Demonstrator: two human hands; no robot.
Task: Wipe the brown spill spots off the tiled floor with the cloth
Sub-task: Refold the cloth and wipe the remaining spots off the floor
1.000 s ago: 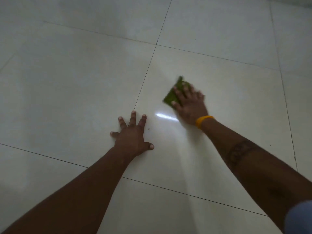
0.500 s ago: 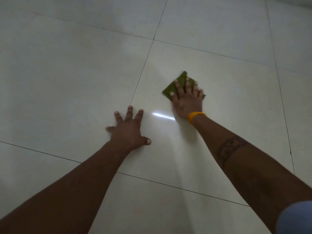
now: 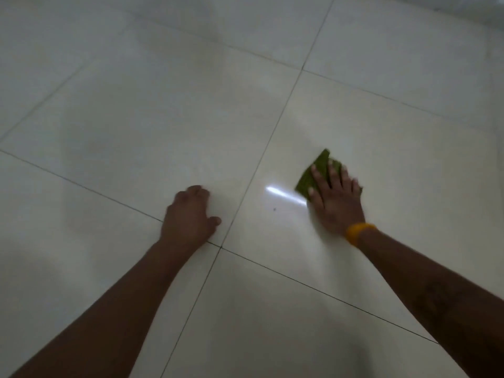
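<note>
Frame is dim and motion-blurred, right hand point(image 3: 336, 203) especially. Most of the cloth point(image 3: 316, 173) is hidden under that hand; only a green wedge shows past the fingers point(image 3: 317, 178) on the thumb side. Its far edge beyond the little finger is barely visible. Both forearms are cut off by the bottom frame edge.

No brown spots clearly readable on the floor point(image 3: 163, 118). One tiny dark speck point(image 3: 274, 209) sits just thumb-side of the right hand, below a bright light streak point(image 3: 283, 194) reflected on the tile; can't tell if it's spill or dirt.

Right hand: fingers straight and spread, pressing flat on the cloth, nothing gripped. Yellow wristband point(image 3: 358, 232) at the wrist.

Left hand point(image 3: 188, 216): on the floor well apart from the cloth, fingers curled under at the tips, holding nothing, thumb out toward a grout line point(image 3: 256, 173) that runs between the two hands. Whether palm or knuckles bear the load is unclear.

Cloth lies flat on the tile, visible corner pointing away from the person, just beyond the index fingertip. Long axis appears to run diagonally, from the thumb side up to that corner.
</note>
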